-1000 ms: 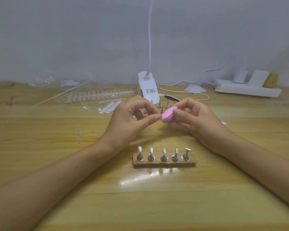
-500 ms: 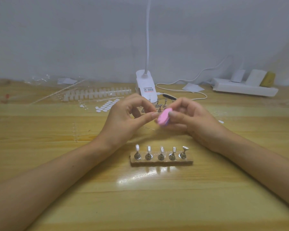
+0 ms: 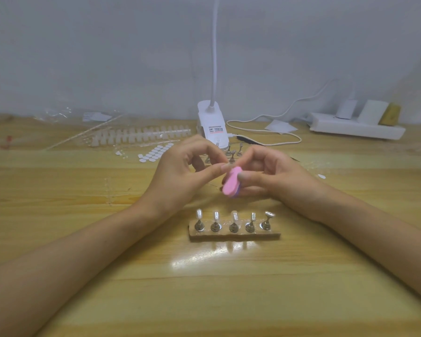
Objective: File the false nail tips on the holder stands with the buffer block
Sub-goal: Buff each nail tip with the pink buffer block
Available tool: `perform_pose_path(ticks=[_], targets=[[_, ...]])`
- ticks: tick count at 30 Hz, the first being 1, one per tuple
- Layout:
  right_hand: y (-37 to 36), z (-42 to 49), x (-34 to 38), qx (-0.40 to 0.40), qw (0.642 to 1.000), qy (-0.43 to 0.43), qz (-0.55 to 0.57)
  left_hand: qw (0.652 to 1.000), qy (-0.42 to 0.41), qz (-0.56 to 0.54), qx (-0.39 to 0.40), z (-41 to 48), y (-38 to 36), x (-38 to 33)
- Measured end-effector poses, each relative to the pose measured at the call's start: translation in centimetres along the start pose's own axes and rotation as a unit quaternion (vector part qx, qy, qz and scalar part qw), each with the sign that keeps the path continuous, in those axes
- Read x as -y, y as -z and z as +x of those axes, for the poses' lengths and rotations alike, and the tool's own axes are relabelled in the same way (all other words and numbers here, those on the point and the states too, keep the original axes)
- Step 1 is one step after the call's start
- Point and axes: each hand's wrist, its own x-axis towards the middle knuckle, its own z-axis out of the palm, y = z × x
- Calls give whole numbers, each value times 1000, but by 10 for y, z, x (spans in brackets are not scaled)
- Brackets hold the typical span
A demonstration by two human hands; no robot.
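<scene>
Pale wood desk (image 3: 58, 239) is carrying everything. At ten o'clock, a strip of clear nail tips (image 3: 141, 136) is lying beside white adhesive tabs (image 3: 156, 153). The left hand (image 3: 178, 178) is pressing thumb and forefinger tips together at the upper end of the pink buffer block (image 3: 231, 183); whether they are pinching anything I cannot tell. The right hand (image 3: 277, 177) is gripping that tilted block, thumb on its face. At six o'clock from the hands, five holder stands (image 3: 233, 226) are standing on a wooden base (image 3: 233, 236), the left four bearing false nail tips (image 3: 199, 213). At two o'clock a white power strip (image 3: 355, 128) is lying.
</scene>
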Motion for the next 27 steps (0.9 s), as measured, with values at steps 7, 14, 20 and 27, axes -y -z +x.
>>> perform_pose_path(ticks=[7, 14, 20, 27], targets=[[0, 1, 1, 2, 1000, -7, 3, 998, -45, 34, 4, 0, -1, 0], [-1, 1, 2, -23, 999, -7, 21, 995, -75, 60, 18, -1, -3, -2], [-1, 2, 4, -45, 998, -14, 34, 996, -75, 53, 20, 0, -3, -1], [-1, 2, 4, -54, 998, -17, 32, 997, -66, 45, 24, 0, -3, -2]])
